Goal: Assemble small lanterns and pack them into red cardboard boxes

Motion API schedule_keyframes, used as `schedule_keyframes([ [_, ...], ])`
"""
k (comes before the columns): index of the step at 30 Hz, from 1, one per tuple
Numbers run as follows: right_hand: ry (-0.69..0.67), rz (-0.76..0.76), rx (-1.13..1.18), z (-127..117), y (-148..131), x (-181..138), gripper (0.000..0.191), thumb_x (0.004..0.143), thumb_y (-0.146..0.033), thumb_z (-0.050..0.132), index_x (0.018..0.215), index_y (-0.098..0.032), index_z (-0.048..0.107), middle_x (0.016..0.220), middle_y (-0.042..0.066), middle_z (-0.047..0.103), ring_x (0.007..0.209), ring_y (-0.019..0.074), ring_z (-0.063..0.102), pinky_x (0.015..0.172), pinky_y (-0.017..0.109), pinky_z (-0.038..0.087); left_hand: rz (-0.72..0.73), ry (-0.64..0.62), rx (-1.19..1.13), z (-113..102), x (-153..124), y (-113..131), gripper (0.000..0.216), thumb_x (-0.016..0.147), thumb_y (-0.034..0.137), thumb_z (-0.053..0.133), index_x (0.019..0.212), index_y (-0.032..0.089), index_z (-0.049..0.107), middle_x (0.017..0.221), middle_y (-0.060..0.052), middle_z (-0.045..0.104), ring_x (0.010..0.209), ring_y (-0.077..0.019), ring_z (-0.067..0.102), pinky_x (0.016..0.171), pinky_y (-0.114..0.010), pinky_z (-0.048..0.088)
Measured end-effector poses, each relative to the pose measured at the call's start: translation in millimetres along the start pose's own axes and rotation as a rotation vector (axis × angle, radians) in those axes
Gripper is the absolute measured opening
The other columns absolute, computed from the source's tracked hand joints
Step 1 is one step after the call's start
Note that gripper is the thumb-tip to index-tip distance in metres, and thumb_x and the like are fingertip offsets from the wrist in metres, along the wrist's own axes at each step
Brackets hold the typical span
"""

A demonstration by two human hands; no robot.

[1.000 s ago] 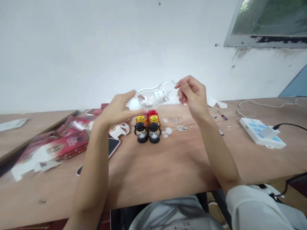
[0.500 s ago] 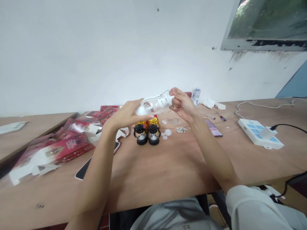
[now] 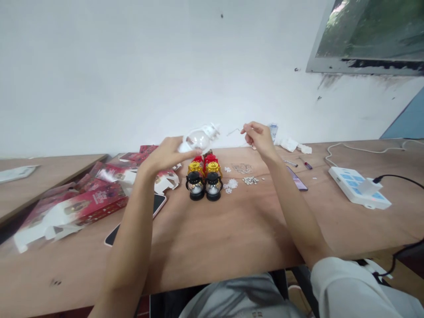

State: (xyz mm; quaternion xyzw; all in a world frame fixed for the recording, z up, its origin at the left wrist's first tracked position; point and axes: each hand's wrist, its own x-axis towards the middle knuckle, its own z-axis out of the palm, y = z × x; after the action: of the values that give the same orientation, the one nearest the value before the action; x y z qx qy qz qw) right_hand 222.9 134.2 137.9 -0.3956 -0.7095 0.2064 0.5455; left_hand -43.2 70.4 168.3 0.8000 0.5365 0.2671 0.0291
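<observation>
My left hand (image 3: 168, 154) is closed around the base of a small white lantern (image 3: 199, 138) with a clear globe, held tilted above the table with its top to the right. My right hand (image 3: 258, 137), apart from the lantern, pinches a thin bent wire handle (image 3: 233, 131) between its fingertips. Below the lantern stand two black lanterns (image 3: 213, 185), with gold lanterns (image 3: 213, 168) and red ones (image 3: 211, 158) in rows behind them. Small white pieces (image 3: 231, 185), round silver button cells (image 3: 250, 180) and a pile of metal wire bits (image 3: 242, 168) lie to their right.
Torn red packaging boxes (image 3: 96, 201) cover the table's left side, near a phone (image 3: 159, 204) partly under my left forearm. Another phone (image 3: 297, 179), a screwdriver (image 3: 306, 163) and a white power strip (image 3: 359, 187) with cables lie to the right. A wall stands behind.
The wire handle has come off the white lantern and is in my right hand, which has moved right, away from it. My left hand has shifted slightly left with the lantern.
</observation>
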Motion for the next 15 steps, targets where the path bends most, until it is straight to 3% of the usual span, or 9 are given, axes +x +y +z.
schedule_keyframes([
  [2,0.004,0.027,-0.463,-4,23,4,0.03,0.089,-0.037,0.041,0.084,-0.016,0.061,0.069,0.002,0.06,0.065,0.0127,0.053,0.064,0.024,0.036,-0.062,0.137,-0.049,-8,-4,-7,0.045,0.074,0.058,0.055,0.088,0.016,0.063,0.09,-0.006,0.067,0.082,-0.0233,0.059,0.072,-0.032,0.044],
  [4,-0.128,0.086,-0.717,-3,48,3,0.033,0.089,-0.033,0.039,0.088,-0.012,0.065,0.082,0.009,0.066,0.077,0.0165,0.057,0.07,0.026,0.037,-0.083,0.268,-0.159,-17,-9,-12,0.048,0.077,0.057,0.054,0.096,0.015,0.062,0.096,-0.005,0.066,0.087,-0.0234,0.058,0.077,-0.033,0.044],
  [7,-0.262,0.13,-0.779,9,82,-10,0.03,0.087,-0.028,0.045,0.083,-0.01,0.068,0.084,0.013,0.069,0.079,0.0183,0.06,0.071,0.025,0.038,-0.079,0.443,-0.295,-26,-16,-17,0.049,0.079,0.054,0.056,0.105,0.014,0.061,0.1,-0.004,0.064,0.09,-0.0219,0.056,0.082,-0.034,0.045],
  [10,-0.325,0.175,-0.806,25,107,-25,0.024,0.084,-0.022,0.05,0.08,-0.01,0.07,0.086,0.015,0.07,0.079,0.0192,0.062,0.072,0.025,0.041,-0.105,0.647,-0.359,-31,-17,-23,0.046,0.076,0.05,0.061,0.1,0.012,0.064,0.092,-0.005,0.066,0.083,-0.0185,0.058,0.078,-0.032,0.047],
  [13,-0.31,0.171,-0.791,27,111,-29,0.017,0.081,-0.021,0.057,0.082,-0.01,0.071,0.09,0.016,0.069,0.081,0.0208,0.063,0.075,0.027,0.044,-0.148,0.762,-0.392,-33,-16,-29,0.042,0.073,0.048,0.064,0.091,0.01,0.066,0.078,-0.005,0.064,0.07,-0.0151,0.058,0.067,-0.028,0.047],
  [15,-0.243,0.128,-0.755,15,101,-24,0.019,0.081,-0.023,0.06,0.092,-0.01,0.069,0.096,0.015,0.068,0.085,0.0204,0.063,0.078,0.028,0.045,-0.16,0.79,-0.406,-36,-17,-31,0.041,0.074,0.047,0.064,0.091,0.009,0.066,0.073,-0.004,0.062,0.067,-0.0141,0.058,0.063,-0.026,0.046],
])
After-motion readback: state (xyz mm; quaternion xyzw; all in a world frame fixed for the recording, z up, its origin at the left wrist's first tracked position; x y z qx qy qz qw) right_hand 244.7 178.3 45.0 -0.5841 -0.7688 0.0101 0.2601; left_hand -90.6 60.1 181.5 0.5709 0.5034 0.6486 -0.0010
